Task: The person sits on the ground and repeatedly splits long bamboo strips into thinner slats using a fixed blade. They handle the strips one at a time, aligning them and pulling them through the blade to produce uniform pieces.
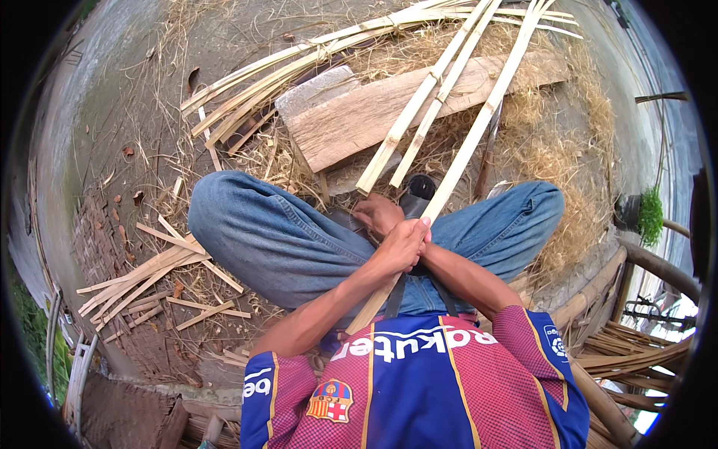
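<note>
Two hands working one bamboo strip (479,131) | left hand (404,243) gripping it tight | right hand (378,213) probably pinching it too, partly hidden | wooden plank (351,120) lying ahead

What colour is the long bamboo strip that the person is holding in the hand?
Pale yellowish tan; the bamboo strip, gripped in the left hand, shows in the head view.

Ground: we see bare grey earth (112,82) in daylight | Litter: dry straw (568,150) and shavings around us | Centre: a flat wooden plank (359,112) beside a grey stone block (314,86) | Left: cut bamboo slats (142,277) | Right: stacked bamboo poles (636,359), a green plant (651,213)
</note>
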{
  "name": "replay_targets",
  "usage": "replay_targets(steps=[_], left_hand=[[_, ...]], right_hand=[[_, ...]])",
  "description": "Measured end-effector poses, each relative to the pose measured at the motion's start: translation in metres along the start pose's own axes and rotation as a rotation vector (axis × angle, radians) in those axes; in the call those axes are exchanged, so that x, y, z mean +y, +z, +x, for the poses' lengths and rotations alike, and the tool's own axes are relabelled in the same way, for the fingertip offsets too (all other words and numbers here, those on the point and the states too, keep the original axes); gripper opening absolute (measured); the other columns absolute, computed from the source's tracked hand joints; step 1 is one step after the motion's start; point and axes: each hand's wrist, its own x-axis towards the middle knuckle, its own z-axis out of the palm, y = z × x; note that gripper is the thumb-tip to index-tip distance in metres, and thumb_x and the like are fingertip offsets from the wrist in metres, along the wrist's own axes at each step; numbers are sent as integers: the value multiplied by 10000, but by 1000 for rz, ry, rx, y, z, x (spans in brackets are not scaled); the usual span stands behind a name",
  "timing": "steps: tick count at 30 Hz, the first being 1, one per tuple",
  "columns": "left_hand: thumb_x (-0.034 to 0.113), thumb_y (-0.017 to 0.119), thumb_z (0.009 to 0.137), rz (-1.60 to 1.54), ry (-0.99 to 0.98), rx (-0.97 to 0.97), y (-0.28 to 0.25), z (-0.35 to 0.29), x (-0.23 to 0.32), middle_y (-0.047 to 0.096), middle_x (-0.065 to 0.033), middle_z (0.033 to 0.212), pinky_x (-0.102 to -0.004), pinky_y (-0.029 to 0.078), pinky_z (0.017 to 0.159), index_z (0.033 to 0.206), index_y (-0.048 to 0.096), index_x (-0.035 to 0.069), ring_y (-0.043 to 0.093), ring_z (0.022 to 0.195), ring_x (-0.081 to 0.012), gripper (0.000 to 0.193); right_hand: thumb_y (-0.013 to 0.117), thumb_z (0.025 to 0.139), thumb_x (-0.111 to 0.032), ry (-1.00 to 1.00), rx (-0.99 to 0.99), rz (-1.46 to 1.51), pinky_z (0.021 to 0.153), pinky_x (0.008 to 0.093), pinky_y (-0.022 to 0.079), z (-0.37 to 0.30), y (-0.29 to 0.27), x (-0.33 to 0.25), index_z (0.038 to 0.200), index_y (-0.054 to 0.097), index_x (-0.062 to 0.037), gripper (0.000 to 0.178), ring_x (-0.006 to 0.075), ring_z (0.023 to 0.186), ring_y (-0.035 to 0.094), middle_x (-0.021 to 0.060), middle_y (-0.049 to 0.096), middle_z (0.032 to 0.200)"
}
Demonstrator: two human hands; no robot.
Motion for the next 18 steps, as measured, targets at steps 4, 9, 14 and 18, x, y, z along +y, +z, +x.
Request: replay_targets(steps=[4,9,14,18], left_hand=[[468,416,1049,-18,21,-6,-1,0,-1,336,80,627,-208,203,390,911,485,113,257,445,-24,387],[455,410,1054,-20,8,-1,2,-2,4,328,83,626,-209,204,386,899,478,103,250,449,-19,391],[450,413,1054,-2,-1,1,4,-3,5,316,88,620,-204,200,386,903,478,100,242,450,-15,387],[445,418,1054,-14,6,-23,4,-4,6,312,93,617,-200,197,382,910,481,102,238,447,-13,377]], right_hand=[[731,850,-289,128,81,261,853,417,502,2,-25,26,1004,759,-109,238,351,938,646,172,670,1008],[715,879,-227,220,-2,430,701,345,529,-13,-92,69,992,752,-25,235,198,771,670,105,723,840],[682,919,-191,321,-6,171,610,299,504,-26,-182,120,984,746,-7,205,130,663,618,53,714,785],[676,901,-221,306,167,-120,659,365,522,-41,-231,142,977,763,-74,187,209,726,673,96,731,817]])
